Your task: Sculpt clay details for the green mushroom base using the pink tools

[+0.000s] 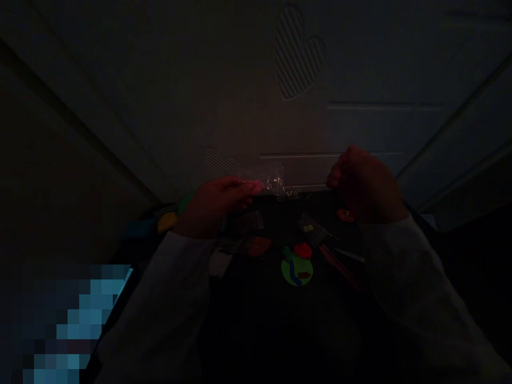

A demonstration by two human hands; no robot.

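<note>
- The clear bag (275,180) stood out from the fingertips of the left hand (224,200), toward the person's right, in front of the far edge of the dark surface (278,224) as the camera saw it.
- Its longer direction ran roughly along that far edge, the loose end toward the right hand (360,184), with a plain gap between them.
- The left hand was the nearer one, gripping: thumb and fingers pinched a pink piece (256,186) at the bag's near end. Whether the piece sat inside the bag could not be told.
- The right hand hung toward the far right corner of the surface, apart from the bag, its fingers curled inward; in the gloom I could not tell whether they held anything.
- Nearest to the right hand lay an orange round piece (345,215), close to its wrist in view.
- Closer to the near edge than the bag lay a green disc (286,273) with a blue strip (293,271), a red piece (303,250) at its rim.
- Between disc and far edge lay a small bag (314,228) with yellowish bits.
- A yellow piece (167,221) lay toward the far left corner, beyond the left wrist.
</note>
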